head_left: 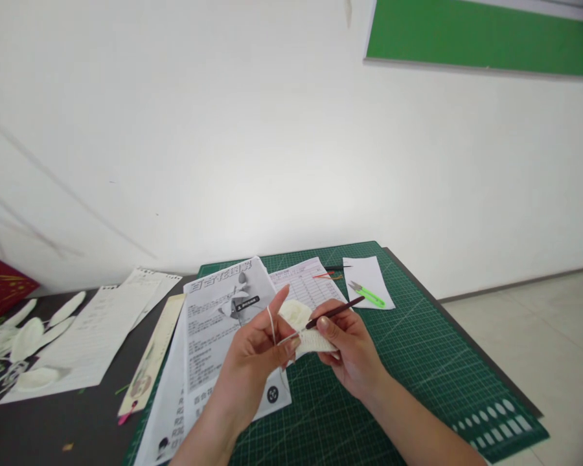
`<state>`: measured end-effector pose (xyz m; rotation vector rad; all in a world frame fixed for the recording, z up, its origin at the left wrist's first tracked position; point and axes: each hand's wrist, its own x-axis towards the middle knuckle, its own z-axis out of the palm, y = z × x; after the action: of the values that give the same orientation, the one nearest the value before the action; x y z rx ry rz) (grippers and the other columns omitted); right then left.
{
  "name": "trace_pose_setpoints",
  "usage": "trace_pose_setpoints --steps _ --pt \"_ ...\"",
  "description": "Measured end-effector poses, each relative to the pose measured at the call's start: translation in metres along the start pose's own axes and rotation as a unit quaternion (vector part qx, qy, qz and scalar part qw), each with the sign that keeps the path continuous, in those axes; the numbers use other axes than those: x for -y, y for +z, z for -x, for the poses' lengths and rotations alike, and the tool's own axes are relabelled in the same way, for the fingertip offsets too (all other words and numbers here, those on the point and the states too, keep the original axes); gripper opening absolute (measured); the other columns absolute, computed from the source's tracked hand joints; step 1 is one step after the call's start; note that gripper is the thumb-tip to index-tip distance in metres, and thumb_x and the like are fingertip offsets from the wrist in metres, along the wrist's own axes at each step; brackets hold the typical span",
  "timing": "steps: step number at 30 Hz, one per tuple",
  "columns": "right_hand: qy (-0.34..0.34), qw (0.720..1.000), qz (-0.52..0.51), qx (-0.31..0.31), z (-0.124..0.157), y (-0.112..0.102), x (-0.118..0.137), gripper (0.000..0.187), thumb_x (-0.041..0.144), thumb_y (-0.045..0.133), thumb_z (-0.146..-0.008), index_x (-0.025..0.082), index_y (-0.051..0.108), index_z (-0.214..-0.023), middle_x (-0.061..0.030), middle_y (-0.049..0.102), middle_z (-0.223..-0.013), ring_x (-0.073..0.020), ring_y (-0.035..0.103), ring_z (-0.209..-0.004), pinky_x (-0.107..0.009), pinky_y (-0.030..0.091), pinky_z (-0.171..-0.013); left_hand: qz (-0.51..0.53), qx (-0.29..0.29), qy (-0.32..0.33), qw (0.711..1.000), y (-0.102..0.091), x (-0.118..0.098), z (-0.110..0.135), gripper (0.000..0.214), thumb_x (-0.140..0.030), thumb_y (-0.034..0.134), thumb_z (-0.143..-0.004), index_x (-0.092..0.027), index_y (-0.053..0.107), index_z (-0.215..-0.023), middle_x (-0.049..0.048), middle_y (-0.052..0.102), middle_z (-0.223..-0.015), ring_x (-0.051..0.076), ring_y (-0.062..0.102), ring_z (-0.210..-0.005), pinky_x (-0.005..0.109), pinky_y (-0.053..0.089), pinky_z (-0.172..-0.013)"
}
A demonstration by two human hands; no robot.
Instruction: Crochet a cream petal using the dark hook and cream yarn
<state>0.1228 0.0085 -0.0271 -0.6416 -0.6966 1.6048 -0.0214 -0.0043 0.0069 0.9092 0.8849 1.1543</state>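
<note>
My left hand (257, 349) pinches the edge of a cream crocheted piece (315, 342), its index finger raised with a strand of white yarn (273, 327) looped over it. In my right hand (347, 340) is a crochet hook (335, 312) with a dark handle, its tip pointing left into the stitches by my left fingertips. The right fingers also support the piece from its right side. Behind the hands, a ball of cream yarn (295, 313) is partly covered by them.
Under the hands lie a green cutting mat (418, 362) and printed sheets (206, 336). Green-handled thread snips (369, 294) rest on white paper (364, 265). A bookmark (150, 356), written sheets (92, 330) and white crocheted petals (32, 340) lie left. A wall (223, 129) stands behind.
</note>
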Motion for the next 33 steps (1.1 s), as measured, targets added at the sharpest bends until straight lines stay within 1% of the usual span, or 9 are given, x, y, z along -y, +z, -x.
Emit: trace_pose_setpoints --steps 3,7,9,12,14,18,20,25,33 --pt "0.002 1.000 0.005 0.005 0.000 -0.002 -0.001 0.017 0.030 0.077 -0.069 0.017 0.067 -0.072 0.0051 0.056 -0.050 -0.0013 0.029 -0.033 -0.011 0.024 -0.029 0.015 -0.001 -0.021 1.000 -0.002 0.000 -0.001 0.063 -0.018 0.075 -0.070 -0.026 0.055 -0.130 -0.0038 0.056 -0.066 0.007 0.041 -0.054 0.022 0.030 -0.050" --pt "0.006 1.000 0.000 0.016 0.000 -0.005 -0.003 0.015 0.029 0.076 -0.070 0.017 0.067 -0.073 0.0048 0.057 -0.052 -0.0006 0.029 -0.033 -0.011 0.023 -0.029 0.007 -0.023 -0.023 0.999 0.002 0.000 0.000 0.058 -0.016 0.076 -0.069 -0.028 0.061 -0.124 -0.0051 0.055 -0.063 0.005 0.036 -0.050 0.021 0.026 -0.047" --pt "0.008 1.000 -0.003 0.018 0.001 -0.006 -0.003 0.014 0.029 0.076 -0.071 0.017 0.067 -0.073 0.0052 0.056 -0.051 -0.0005 0.029 -0.034 -0.011 0.023 -0.029 0.009 -0.030 -0.018 0.999 0.004 0.000 0.001 0.057 -0.015 0.076 -0.068 -0.029 0.063 -0.122 -0.0052 0.055 -0.063 0.005 0.037 -0.051 0.020 0.027 -0.047" --pt "0.008 1.000 -0.007 0.013 0.001 -0.005 -0.003 0.014 0.029 0.076 -0.071 0.018 0.068 -0.074 0.0058 0.055 -0.050 -0.0006 0.029 -0.033 -0.011 0.023 -0.029 0.011 -0.032 -0.016 0.999 0.006 0.001 0.002 0.054 -0.016 0.077 -0.068 -0.029 0.064 -0.120 -0.0035 0.060 -0.069 0.005 0.039 -0.052 0.019 0.028 -0.047" --pt "0.007 1.000 -0.008 0.009 0.001 -0.005 -0.002 0.015 0.029 0.076 -0.071 0.018 0.068 -0.074 0.0059 0.054 -0.050 -0.0007 0.029 -0.033 -0.011 0.023 -0.030 0.004 -0.045 -0.008 0.999 0.007 0.002 0.002 0.051 -0.018 0.076 -0.069 -0.028 0.066 -0.118 -0.0028 0.062 -0.072 0.005 0.039 -0.051 0.019 0.028 -0.045" --pt "0.006 1.000 0.001 0.007 0.001 -0.004 -0.003 0.015 0.029 0.077 -0.070 0.017 0.068 -0.074 0.0052 0.056 -0.050 -0.0007 0.030 -0.033 -0.011 0.024 -0.029 -0.012 -0.089 0.023 0.996 0.009 0.004 0.003 0.050 -0.017 0.078 -0.067 -0.027 0.068 -0.115 -0.0045 0.059 -0.063 0.005 0.038 -0.049 0.019 0.030 -0.047" --pt "0.005 1.000 0.007 0.009 0.002 -0.005 -0.004 0.015 0.029 0.077 -0.070 0.017 0.068 -0.074 0.0047 0.057 -0.051 -0.0008 0.032 -0.033 -0.011 0.025 -0.029 -0.014 -0.099 0.027 0.995 0.010 0.004 0.003 0.051 -0.016 0.078 -0.066 -0.027 0.068 -0.115 -0.0052 0.057 -0.060 0.006 0.037 -0.049 0.019 0.031 -0.048" --pt "0.006 1.000 0.005 0.005 0.004 -0.006 -0.005 0.014 0.028 0.077 -0.071 0.018 0.069 -0.075 0.0041 0.059 -0.053 -0.0004 0.035 -0.034 -0.010 0.028 -0.030 -0.027 -0.097 0.026 0.995 0.010 0.005 0.003 0.053 -0.018 0.077 -0.067 -0.028 0.066 -0.118 -0.0064 0.052 -0.059 0.005 0.034 -0.048 0.019 0.028 -0.047" --pt "0.014 1.000 -0.011 -0.007 0.001 -0.007 -0.008 0.015 0.028 0.078 -0.069 0.018 0.069 -0.074 0.0049 0.058 -0.053 0.0004 0.034 -0.034 -0.009 0.029 -0.030 -0.045 -0.084 0.024 0.995 0.008 0.007 0.002 0.052 -0.020 0.076 -0.070 -0.029 0.064 -0.120 -0.0067 0.049 -0.060 0.004 0.031 -0.048 0.019 0.020 -0.044"
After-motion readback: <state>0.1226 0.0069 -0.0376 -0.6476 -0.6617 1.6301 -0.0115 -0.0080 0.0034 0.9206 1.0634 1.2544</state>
